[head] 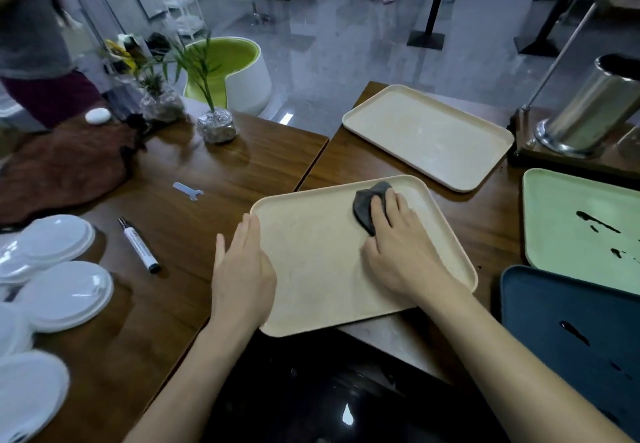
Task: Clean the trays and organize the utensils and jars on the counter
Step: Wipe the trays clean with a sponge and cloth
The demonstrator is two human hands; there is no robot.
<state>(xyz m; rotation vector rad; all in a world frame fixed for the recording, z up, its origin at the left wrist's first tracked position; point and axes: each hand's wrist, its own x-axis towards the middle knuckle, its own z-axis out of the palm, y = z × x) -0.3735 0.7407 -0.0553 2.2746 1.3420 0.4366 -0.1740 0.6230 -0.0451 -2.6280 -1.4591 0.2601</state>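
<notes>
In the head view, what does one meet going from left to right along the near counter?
White plates, marker, left hand, right hand on the grey cloth, dark blue tray.

readable text: none | marker (139,245) on the left of the tabletop (207,165): faint print on its white barrel, too small and blurred to make out

- Near beige tray (322,269): flat on the tabletop (207,172), turned slightly askew.
- Dark grey cloth (363,207): bunched on that tray's far right part.
- Second beige tray (426,134): flat, farther back, apart.
- Pale green tray (571,220): right side, black streaks on it.
- Dark blue tray (554,321): just beside the green one, also streaked.
</notes>
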